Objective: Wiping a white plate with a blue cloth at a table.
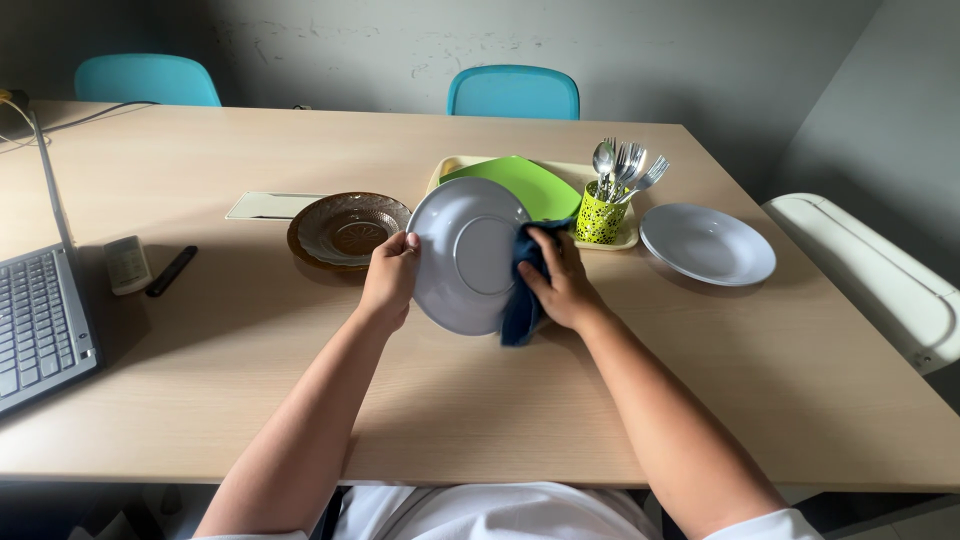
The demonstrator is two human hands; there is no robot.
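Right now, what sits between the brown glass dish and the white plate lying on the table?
In the head view: the grey plate held up in both hands, the dark blue cloth, and the tray.

Seen from above at a wooden table (600, 400): left hand (388, 280) gripping the rim of a tilted grey plate (466, 255), right hand (560, 285) pressing a dark blue cloth (521, 310) against it. Beyond, brown glass dish (345, 230), green plate (520, 182) on tray (628, 238), cutlery cup (600, 215), second grey plate (707, 243). Laptop (40, 325) at left.
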